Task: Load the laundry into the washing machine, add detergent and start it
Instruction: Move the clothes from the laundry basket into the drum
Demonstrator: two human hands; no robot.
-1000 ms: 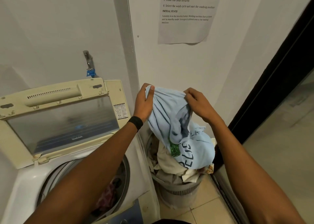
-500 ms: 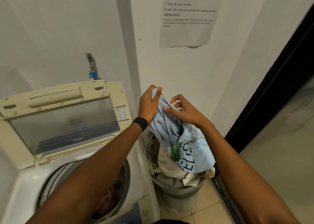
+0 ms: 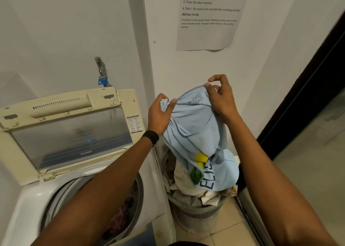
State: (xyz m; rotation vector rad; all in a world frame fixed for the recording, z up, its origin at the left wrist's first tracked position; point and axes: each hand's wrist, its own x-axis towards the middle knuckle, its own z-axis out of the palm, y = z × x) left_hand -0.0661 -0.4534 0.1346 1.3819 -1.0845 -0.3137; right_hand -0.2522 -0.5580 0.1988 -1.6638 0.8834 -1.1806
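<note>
- White walls (image 3: 65, 31) enclose a narrow laundry corner with a tiled floor (image 3: 224, 234). A dark door frame (image 3: 306, 89) runs along the right side.
- Head view, background: a printed instruction sheet (image 3: 209, 31) hangs on the wall. A tap (image 3: 100, 72) with a blue fitting projects from the wall above the machine.
- Head view, machine: the top-loading washing machine (image 3: 28, 199) stands at the left. Its lid (image 3: 69, 133) is raised and leans back toward the wall. The drum (image 3: 139, 195) is exposed, and dark and pinkish clothing (image 3: 119, 219) lies inside it.
- Head view, basket: the grey laundry basket (image 3: 197, 214) stands on the floor just beside the machine's right side, filled with pale garments.
- Head view, hands: the left hand (image 3: 160, 115), with a black wristband (image 3: 150, 136) on its wrist, grips a bunched fold at the top of the light blue shirt (image 3: 192, 126). The right hand (image 3: 220, 98) pinches the shirt's neckline near the label.
- Head view, task item: the shirt hangs from both hands above the basket. Its lower part rests on the pile in the basket.
</note>
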